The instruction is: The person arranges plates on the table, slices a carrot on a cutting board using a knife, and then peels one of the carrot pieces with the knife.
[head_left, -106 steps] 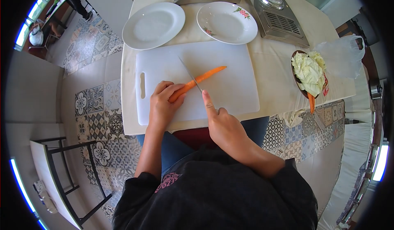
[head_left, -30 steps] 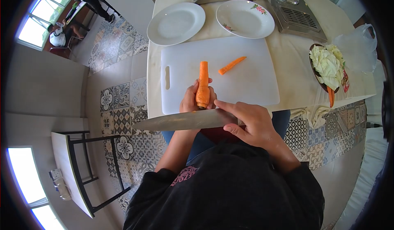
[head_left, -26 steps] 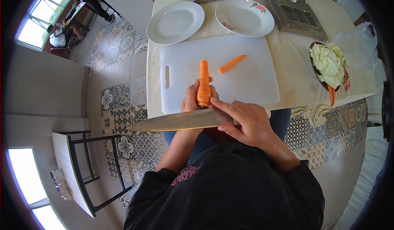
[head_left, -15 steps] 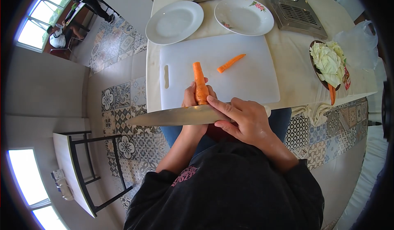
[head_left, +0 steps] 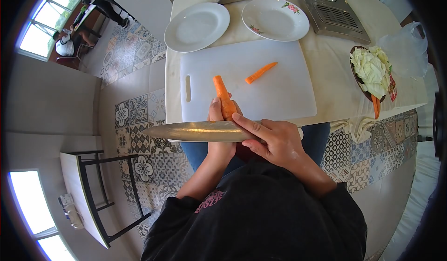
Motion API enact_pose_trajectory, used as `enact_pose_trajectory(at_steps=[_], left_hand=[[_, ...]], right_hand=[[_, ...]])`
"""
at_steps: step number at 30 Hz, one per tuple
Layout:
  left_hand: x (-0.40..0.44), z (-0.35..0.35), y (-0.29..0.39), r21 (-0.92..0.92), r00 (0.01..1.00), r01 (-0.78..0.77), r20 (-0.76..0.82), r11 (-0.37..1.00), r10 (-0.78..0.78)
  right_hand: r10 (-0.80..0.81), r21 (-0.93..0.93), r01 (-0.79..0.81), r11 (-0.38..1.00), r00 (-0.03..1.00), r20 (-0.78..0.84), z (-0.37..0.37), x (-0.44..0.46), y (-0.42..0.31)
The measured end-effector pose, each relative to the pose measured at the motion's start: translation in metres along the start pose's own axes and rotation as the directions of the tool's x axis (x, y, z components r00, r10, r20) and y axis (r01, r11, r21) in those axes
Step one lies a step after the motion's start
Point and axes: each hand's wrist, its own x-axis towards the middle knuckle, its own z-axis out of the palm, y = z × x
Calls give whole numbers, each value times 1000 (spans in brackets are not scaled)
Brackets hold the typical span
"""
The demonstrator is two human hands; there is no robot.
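Observation:
My left hand [head_left: 219, 116] is closed round a thick carrot [head_left: 222, 94] whose narrower cut end points away from me. In my right hand [head_left: 274, 142] is a large kitchen knife [head_left: 195, 132], its long blade lying crosswise in front of the carrot's near end and pointing left. My right index finger stretches along the blade near the carrot. The blade hides part of my left hand and the carrot's near end. Beyond the hands lies a white cutting board [head_left: 279, 95], with a thin piece of carrot [head_left: 261, 73] on it.
A plain white plate [head_left: 198, 27] and a flowered plate [head_left: 274, 19] stand behind the board. At the right, a brown dish [head_left: 354, 71] holds cabbage [head_left: 370, 70] beside a plastic bag [head_left: 405, 49]. Metal stoves [head_left: 339, 21] stand farther back. Two people are at the far left.
The carrot has sunk slightly toward me and its far end has tipped a little left. The knife stays crosswise in nearly the same place.

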Motion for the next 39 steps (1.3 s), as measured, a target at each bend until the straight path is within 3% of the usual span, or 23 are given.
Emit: enact_pose_trajectory(at_steps=[5,8,11,14,15,17,21,22,26,32,39], left_hand=[[-2,0,1,-11,1000,9,-10,1000,-9],[-5,-6,-3,86,992,-108,72,990,102],[-6,-7,-3,51,993,-90,77,995,86],[-5,-15,-3,-97,993,1,121,995,11],[-7,-10,-4,-35,1000,-2,22,999,2],[-18,9,-5,86,984,13,-178,996,2],[-29,20,13,-77,988,84,-125,994,-93],[-23,18,10,-9,990,40,-134,999,-41],[-6,2,12,-62,998,38,-43,997,-41],[14,-36,5,-67,997,21,-70,998,-26],[13,-58,9,-56,990,-21,-137,998,13]], right_hand=[[0,-15,0,1000,1000,30,-1,-1,-2],[-7,-5,7,1000,1000,-3,2,-1,-2],[-5,0,5,1000,1000,-11,3,-1,-3],[-10,-16,9,1000,1000,-10,2,0,-2],[-13,-24,13,1000,1000,-10,2,0,-2],[20,74,-16,997,998,-63,2,2,5],[98,399,-61,915,992,-74,3,9,10],[175,455,-176,873,983,45,-5,13,9],[192,375,-213,902,977,94,-7,21,19],[187,210,-213,954,973,139,14,34,22],[384,-72,-387,919,843,378,15,68,8]])
